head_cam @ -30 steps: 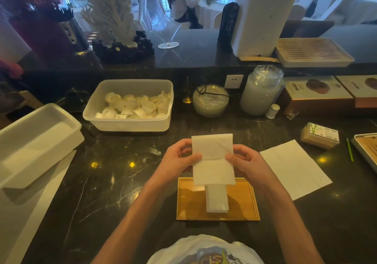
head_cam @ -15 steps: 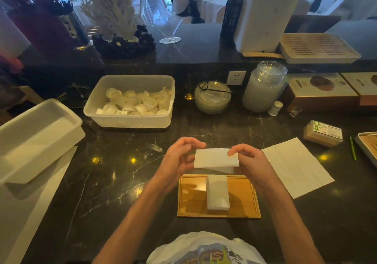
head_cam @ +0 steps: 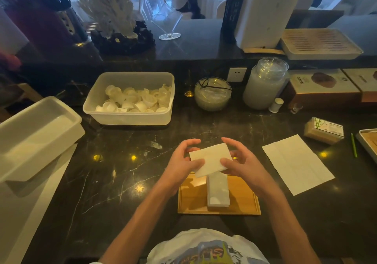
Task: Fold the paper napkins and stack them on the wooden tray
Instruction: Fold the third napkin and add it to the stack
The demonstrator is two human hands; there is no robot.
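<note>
Folded napkin [head_cam: 210, 159] being pinched by left hand [head_cam: 181, 167] and right hand [head_cam: 242, 165], above far edge of wooden tray [head_cam: 191, 200]; napkin stack [head_cam: 217, 192] lying on tray; unfolded napkin [head_cam: 297, 163] lying right.

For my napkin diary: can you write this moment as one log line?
step: folding | left hand, right hand: pinch held napkin over wooden tray | tray: folded stack | right: flat napkin

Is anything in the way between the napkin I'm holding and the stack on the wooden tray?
Nothing visible does. The left hand and right hand hold the folded napkin right over the far end of the stack on the wooden tray.
</note>
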